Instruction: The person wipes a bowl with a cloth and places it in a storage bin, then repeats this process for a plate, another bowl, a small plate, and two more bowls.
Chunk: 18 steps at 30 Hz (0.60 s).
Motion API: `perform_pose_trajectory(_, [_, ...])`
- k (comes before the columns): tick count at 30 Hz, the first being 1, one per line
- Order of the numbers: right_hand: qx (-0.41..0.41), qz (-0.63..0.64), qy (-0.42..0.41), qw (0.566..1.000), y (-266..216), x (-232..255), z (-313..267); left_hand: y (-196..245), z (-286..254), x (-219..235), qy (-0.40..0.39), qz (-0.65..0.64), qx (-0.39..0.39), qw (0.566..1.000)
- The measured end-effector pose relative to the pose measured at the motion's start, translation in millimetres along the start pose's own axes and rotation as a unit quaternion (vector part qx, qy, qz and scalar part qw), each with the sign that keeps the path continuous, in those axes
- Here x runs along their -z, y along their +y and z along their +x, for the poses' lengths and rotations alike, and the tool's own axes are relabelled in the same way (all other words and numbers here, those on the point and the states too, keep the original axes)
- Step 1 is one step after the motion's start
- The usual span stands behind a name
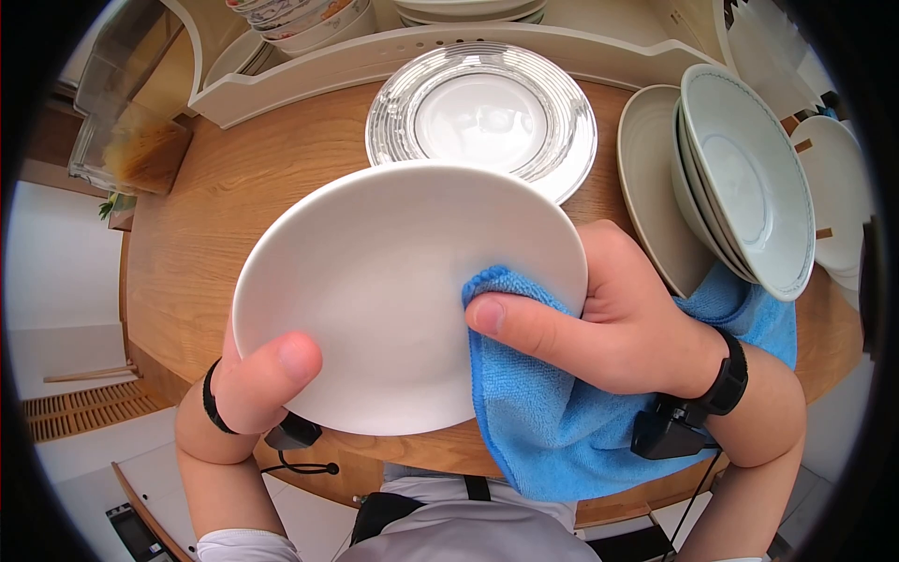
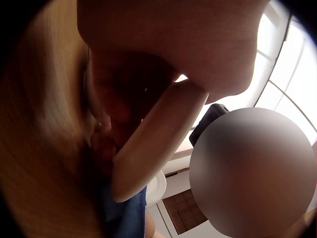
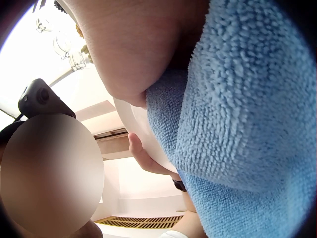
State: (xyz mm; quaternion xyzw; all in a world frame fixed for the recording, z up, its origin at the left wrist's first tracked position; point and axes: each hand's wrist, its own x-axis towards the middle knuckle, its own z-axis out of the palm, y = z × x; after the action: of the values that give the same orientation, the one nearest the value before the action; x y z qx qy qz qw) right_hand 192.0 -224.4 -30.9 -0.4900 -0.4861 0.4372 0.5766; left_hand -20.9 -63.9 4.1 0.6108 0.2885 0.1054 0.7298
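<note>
A plain white plate point(image 1: 393, 244) is held up, tilted, over the near part of the table. My left hand point(image 1: 267, 379) grips its lower left rim, thumb on the upper face and fingers hidden underneath. On the right side, my right hand point(image 1: 618, 323) pinches the rim through a blue microfiber cloth point(image 1: 552, 421), its thumb pressing a fold of cloth onto the plate's face. The cloth hangs below that hand and spreads right toward the stacked bowls. In the right wrist view, the cloth point(image 3: 247, 109) fills much of the picture, with the left thumb point(image 3: 143, 156) on the plate's far side.
Behind the held plate lies a silver-rimmed plate point(image 1: 482, 117) on the wooden table point(image 1: 187, 253). Several pale bowls point(image 1: 749, 178) stand tilted at the right beside a beige oval plate point(image 1: 655, 178). A cream rack point(image 1: 309, 84) with patterned bowls point(image 1: 318, 28) runs along the back.
</note>
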Motion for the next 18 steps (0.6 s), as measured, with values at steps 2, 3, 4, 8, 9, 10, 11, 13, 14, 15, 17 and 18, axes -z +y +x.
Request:
perform_pose_trajectory(2, [-0.003, 0.002, 0.002, 1.000, -1, 0, 0, -3, -2, 12, -0.011, 0.012, -0.013, 1.000])
perform_pose_trajectory(3, [-0.006, 0.004, 0.003, 1.000, -1, 0, -1, -5, -4, 25, -0.024, 0.003, -0.009, 1.000])
perform_pose_trajectory(4, [-0.006, 0.004, 0.003, 1.000, -1, 0, 0, -7, -5, 31, -0.037, -0.006, -0.005, 0.999])
perform_pose_trajectory(8, [0.000, -0.022, -0.017, 1.000, -1, 1, 0, -10, 13, 26, -0.080, -0.054, -0.025, 0.995])
perform_pose_trajectory(9, [-0.011, -0.045, -0.033, 0.998, -2, 2, 0, -4, 20, 18, -0.126, 0.005, -0.045, 0.991])
perform_pose_trajectory(10, [-0.010, -0.046, -0.032, 0.998, -3, 4, 0, 3, 27, 9, -0.170, 0.065, -0.065, 0.981])
perform_pose_trajectory(11, [-0.012, -0.069, -0.036, 0.997, -4, 5, 0, 8, 30, 2, -0.214, 0.123, -0.084, 0.965])
perform_pose_trajectory(13, [-0.015, -0.091, -0.039, 0.995, -6, 5, 0, 11, 24, -3, -0.196, 0.124, -0.080, 0.970])
perform_pose_trajectory(14, [-0.023, -0.092, -0.037, 0.995, -7, 5, 1, 13, 23, -4, -0.167, 0.116, -0.064, 0.977])
perform_pose_trajectory(15, [-0.030, -0.093, -0.036, 0.995, -7, 5, 1, 13, 22, -4, -0.138, 0.107, -0.048, 0.983])
perform_pose_trajectory(17, [-0.025, -0.057, -0.019, 0.998, -4, 3, 1, 9, 16, 1, -0.102, 0.088, -0.022, 0.991])
perform_pose_trajectory(18, [-0.019, -0.022, -0.001, 1.000, -2, 2, 1, 7, 13, 3, -0.066, 0.070, 0.003, 0.995])
